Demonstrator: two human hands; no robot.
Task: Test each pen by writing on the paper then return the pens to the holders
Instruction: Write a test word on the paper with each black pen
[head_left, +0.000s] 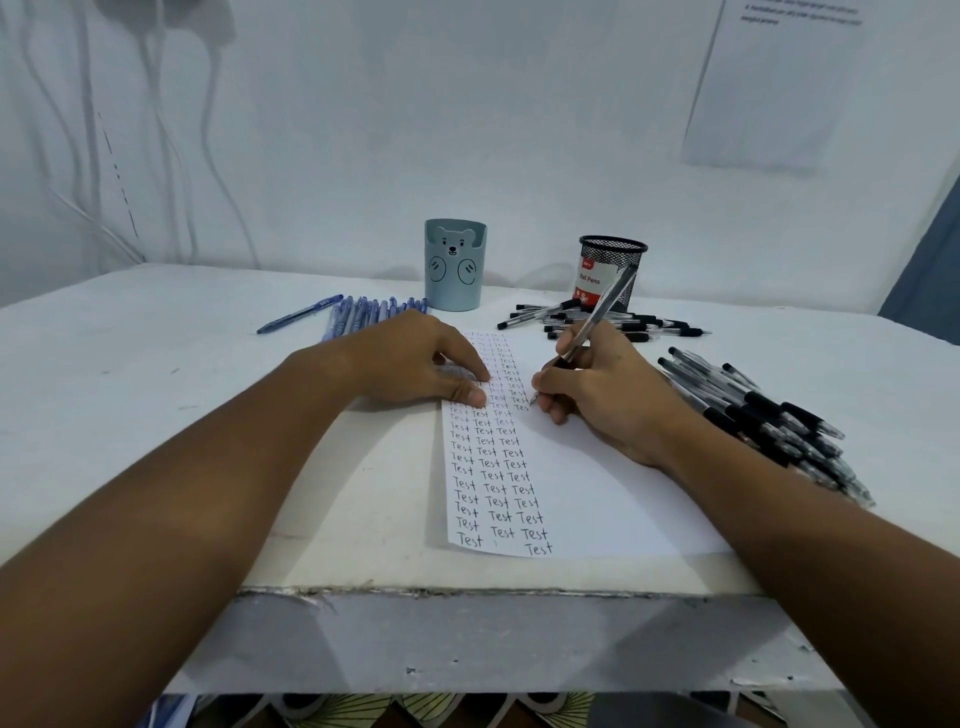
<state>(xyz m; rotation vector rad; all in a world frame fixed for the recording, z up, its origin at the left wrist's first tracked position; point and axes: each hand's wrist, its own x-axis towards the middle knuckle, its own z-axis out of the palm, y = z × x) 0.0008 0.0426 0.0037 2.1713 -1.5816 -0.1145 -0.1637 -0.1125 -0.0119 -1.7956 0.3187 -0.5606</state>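
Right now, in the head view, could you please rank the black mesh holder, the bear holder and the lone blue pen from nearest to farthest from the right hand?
From the right hand:
1. Black mesh holder, just behind it, slightly right.
2. Bear holder, behind and to the left, past the paper's top.
3. Lone blue pen, far left, beyond the left hand.

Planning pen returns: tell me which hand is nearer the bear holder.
Left. The left hand rests on the paper just before the bear holder; the right hand is farther right.
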